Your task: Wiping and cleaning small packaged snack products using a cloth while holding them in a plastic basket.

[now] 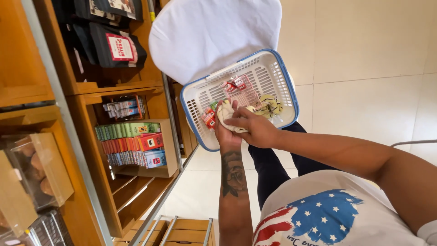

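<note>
A white plastic basket with a blue rim (195,119) is held by another person in a white top (214,34). Inside the basket lie small red packets (233,85) and a pale round packaged item (270,105). My left hand (226,133) and my right hand (255,130) are both over the basket's near side, gripping a cream-coloured soft packet (226,114). A few more red and green packets (209,119) lie beside my left hand.
Wooden shelves (91,86) stand on the left, with a box of green, red and blue small packets (132,143), dark bags (111,45) above, and a clear box of round baked goods (34,168). Pale tiled floor (364,68) spreads to the right.
</note>
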